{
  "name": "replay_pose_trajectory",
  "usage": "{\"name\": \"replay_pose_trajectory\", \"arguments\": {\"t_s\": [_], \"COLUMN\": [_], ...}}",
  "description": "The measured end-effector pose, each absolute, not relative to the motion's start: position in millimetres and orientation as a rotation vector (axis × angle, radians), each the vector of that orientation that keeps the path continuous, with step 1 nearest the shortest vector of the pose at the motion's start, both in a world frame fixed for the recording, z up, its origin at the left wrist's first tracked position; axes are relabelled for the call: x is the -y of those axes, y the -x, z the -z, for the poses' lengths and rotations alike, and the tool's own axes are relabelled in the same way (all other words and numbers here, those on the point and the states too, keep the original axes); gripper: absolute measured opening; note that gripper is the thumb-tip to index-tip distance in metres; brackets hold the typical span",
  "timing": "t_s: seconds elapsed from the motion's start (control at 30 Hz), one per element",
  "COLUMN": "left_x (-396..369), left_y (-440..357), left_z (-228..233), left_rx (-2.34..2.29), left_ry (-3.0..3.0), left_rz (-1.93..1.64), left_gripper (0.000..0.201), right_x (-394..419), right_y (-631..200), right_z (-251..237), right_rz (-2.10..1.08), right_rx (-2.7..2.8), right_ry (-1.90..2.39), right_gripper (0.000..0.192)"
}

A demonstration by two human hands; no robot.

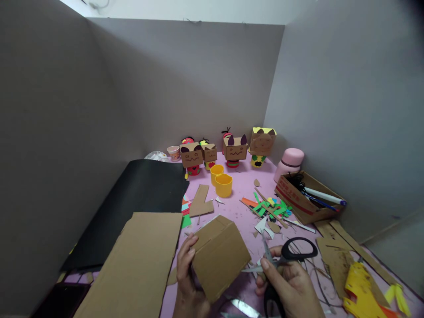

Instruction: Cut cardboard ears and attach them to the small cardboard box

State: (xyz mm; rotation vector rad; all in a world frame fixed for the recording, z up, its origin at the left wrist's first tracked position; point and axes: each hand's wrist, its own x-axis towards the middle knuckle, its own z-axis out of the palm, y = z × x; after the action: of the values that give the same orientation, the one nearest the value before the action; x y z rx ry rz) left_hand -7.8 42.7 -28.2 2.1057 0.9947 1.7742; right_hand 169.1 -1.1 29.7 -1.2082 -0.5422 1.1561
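My left hand [188, 271] is closed around the left side of a small cardboard box [222, 254], which it holds tilted above the table. In my right hand [286, 282] is a pair of scissors [266, 249] with black handles, gripped near the pivot with the fingers outside the loops. The blades are spread: one points up, the other points left toward the box's lower right edge. Whether that tip touches the box I cannot tell. Beneath my hands lies a shiny metal blade [245, 308], partly cut off by the frame's bottom edge.
A large cardboard sheet [132, 260] and black sheet [155, 185] lie left. Yellow rings [224, 185] and cardboard-headed figures [235, 150] stand behind. Paper scraps [271, 207], an open box [308, 212] with pens, a pink bottle [289, 162] and yellow glue gun [359, 287] occupy the right.
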Motion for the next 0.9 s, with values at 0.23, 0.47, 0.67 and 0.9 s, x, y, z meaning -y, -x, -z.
{"name": "replay_pose_trajectory", "arguments": {"t_s": [0.23, 0.47, 0.67, 0.9], "left_x": [-47.6, -46.2, -42.3, -39.7], "left_y": [9.6, 13.0, 8.5, 3.6], "left_z": [32.5, 35.3, 28.2, 8.3], "left_rx": [-0.984, -1.034, -1.133, -1.41], "left_ry": [-2.141, -2.142, -2.013, -1.556], "left_rz": [-1.826, -1.794, -1.664, -1.241], "left_gripper": [0.092, 0.095, 0.086, 0.08], "right_x": [-0.7, -1.7, -11.2, -29.0], "right_y": [-167.7, -165.6, -195.0, -227.4], "right_z": [-31.0, -26.8, -25.0, -6.5], "right_rz": [-1.153, -1.138, -1.109, -1.193], "right_rx": [0.533, 0.508, 0.463, 0.461], "right_ry": [1.207, 1.2, 1.153, 1.187], "right_gripper": [0.058, 0.056, 0.058, 0.042]}}
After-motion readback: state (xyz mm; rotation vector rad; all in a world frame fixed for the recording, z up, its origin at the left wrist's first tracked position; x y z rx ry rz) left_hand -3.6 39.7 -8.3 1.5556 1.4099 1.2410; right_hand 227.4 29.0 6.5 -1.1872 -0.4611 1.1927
